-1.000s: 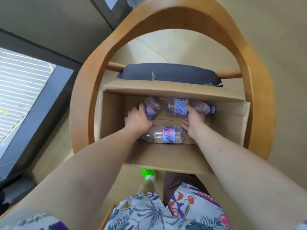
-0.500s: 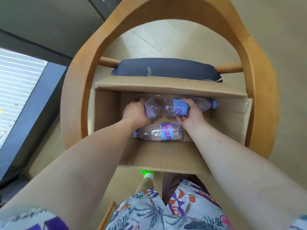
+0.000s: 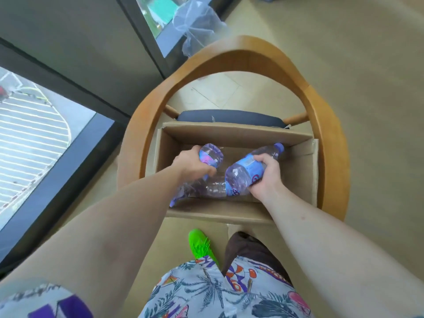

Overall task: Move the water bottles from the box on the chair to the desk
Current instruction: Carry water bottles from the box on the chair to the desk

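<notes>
Cardboard walls of the open box [image 3: 234, 134] frame both hands, and the box sits on the dark seat cushion [image 3: 229, 115] of a wooden chair [image 3: 321, 125]. The left hand [image 3: 192, 164] has its fingers curled round one clear bottle with a purple label [image 3: 210, 157]; the bottle's base end shows above the knuckles, toward the far left corner of the box, and the rest of it runs down under the palm, blurred. The right hand [image 3: 263, 177] grips a second bottle with a blue label [image 3: 245, 171], thumb across its top and fingers wrapped beneath; its purple cap points at the far right corner, its base tilts toward the near edge. A third bottle [image 3: 215, 188] lies on the box floor along the near wall, between the two wrists, partly hidden behind the two held ones.

Half a second ago both hands were only closing on the two far bottles, which lay flat against the far wall. Now both bottles are off the floor and tilted, and the hands have drawn nearer the middle of the box. The bottle by the near wall has stayed where it lay. The view has swung back, so the whole chair back, a window [image 3: 29, 134] and a green shoe [image 3: 202, 246] on the floor show.
</notes>
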The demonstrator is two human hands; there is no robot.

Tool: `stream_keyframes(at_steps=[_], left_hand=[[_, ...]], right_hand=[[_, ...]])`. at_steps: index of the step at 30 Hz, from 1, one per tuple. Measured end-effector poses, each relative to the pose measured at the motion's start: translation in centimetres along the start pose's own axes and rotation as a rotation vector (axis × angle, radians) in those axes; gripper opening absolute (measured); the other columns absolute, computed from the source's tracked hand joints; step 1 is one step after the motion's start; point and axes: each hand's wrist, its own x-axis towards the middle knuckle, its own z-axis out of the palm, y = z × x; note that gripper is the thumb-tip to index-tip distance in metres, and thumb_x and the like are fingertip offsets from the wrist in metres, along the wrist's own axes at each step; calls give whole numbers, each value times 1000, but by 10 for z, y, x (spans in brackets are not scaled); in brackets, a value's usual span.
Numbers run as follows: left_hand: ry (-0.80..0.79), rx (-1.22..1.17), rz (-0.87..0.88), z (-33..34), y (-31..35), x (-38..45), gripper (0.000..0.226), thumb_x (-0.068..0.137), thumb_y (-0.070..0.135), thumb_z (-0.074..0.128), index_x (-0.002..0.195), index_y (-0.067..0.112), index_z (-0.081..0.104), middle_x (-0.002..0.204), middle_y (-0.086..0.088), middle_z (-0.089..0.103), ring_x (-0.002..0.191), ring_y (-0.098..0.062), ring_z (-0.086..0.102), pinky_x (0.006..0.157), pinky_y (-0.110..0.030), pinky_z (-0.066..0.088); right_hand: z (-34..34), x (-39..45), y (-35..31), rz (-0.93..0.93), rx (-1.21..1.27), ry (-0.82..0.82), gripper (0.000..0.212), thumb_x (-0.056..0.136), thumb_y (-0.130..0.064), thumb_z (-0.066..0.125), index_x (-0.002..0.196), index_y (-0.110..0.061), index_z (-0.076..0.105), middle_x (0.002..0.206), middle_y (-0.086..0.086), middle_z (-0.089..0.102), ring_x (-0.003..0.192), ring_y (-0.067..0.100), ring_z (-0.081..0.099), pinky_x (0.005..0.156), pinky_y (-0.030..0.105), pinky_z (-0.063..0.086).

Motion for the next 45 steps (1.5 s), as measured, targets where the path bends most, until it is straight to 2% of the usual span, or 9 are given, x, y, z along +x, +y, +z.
stream_keyframes(at_steps=[2, 8, 11, 14, 17, 27, 31, 36, 45], left_hand=[[-6, -64, 0, -14, 3, -20, 58, 54, 49, 78, 101, 26, 53, 102, 0, 67, 79, -23, 75, 68, -35, 62], [111, -215, 100, -57, 4, -96, 62, 54, 47, 80, 106, 24, 54, 106, -4, 64, 85, -26, 73, 70, -42, 64], [185, -269, 167, -80, 0, -144, 60, 53, 46, 82, 105, 25, 62, 106, -6, 68, 88, -27, 73, 75, -47, 65], [308, -361, 240, -106, -9, -192, 55, 54, 45, 87, 103, 35, 64, 106, -1, 68, 84, -21, 73, 58, -35, 64], [402, -421, 207, -134, -24, -240, 63, 51, 52, 92, 99, 23, 63, 101, -6, 68, 77, -27, 76, 54, -42, 64], [862, -577, 90, -181, -102, -369, 63, 60, 59, 84, 108, 25, 60, 101, -6, 69, 83, -25, 75, 74, -44, 66], [1016, -678, -16, -170, -139, -417, 72, 60, 58, 85, 117, 22, 58, 107, -8, 68, 89, -27, 74, 77, -48, 65], [1201, -808, -203, -127, -183, -477, 91, 57, 62, 88, 131, 20, 55, 117, -9, 68, 95, -31, 72, 78, -48, 65], [1441, -904, -639, 28, -240, -617, 82, 48, 70, 80, 114, 23, 65, 109, -5, 66, 93, -23, 66, 76, -38, 60]], right_hand=[[3, -22, 6, -31, -31, -38, 22, 76, -18, 60, 94, -6, 64, 87, 14, 68, 83, 35, 66, 95, 48, 55], [13, -100, 27, -152, -216, -214, 35, 73, -29, 88, 96, -7, 72, 86, 15, 72, 71, 30, 73, 73, 42, 61], [27, -145, 36, -195, -282, -274, 51, 58, -41, 98, 91, -10, 76, 80, 13, 75, 68, 29, 74, 76, 46, 62], [52, -186, 43, -264, -379, -363, 42, 66, -38, 95, 90, -12, 73, 75, 12, 70, 64, 26, 70, 75, 42, 60], [87, -223, 51, -299, -454, -465, 28, 80, -30, 85, 91, -11, 67, 67, 10, 67, 56, 24, 67, 63, 35, 59], [192, -312, 105, -399, -911, -885, 45, 79, -34, 82, 115, -14, 64, 84, 10, 73, 75, 26, 74, 66, 40, 63], [210, -341, 137, -357, -1018, -1047, 34, 83, -28, 80, 112, -17, 65, 85, 7, 79, 73, 23, 78, 55, 35, 60], [207, -372, 195, -269, -1214, -1238, 41, 82, -32, 81, 117, -17, 66, 98, 12, 79, 86, 31, 78, 60, 35, 61], [121, -441, 325, -32, -1565, -1556, 54, 85, -30, 77, 132, -9, 59, 96, 20, 71, 73, 32, 70, 67, 36, 59]])
